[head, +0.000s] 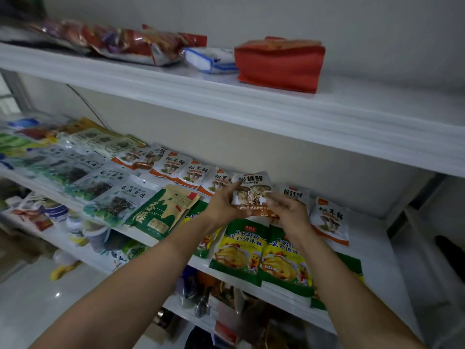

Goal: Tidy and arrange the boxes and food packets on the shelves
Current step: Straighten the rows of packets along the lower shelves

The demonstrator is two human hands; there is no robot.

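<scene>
Both hands — left hand (222, 204), right hand (289, 210) — pinch 1 mushroom packet (254, 191) with curled fingers above the middle shelf (372, 238).

You hold a mushroom packet (253, 195) of glossy, crinkled plastic film. The yellow-green seasoning packets (239, 248) are smooth, shiny plastic too. The green-and-tan pouch (163, 212) looks like matt kraft paper. The middle shelf (372, 238) and the upper shelf (352, 107) are smooth white with a soft sheen. The red bag (279, 64) looks matt and cloth-like, the red wrappers (130, 41) glossy and crumpled.
</scene>
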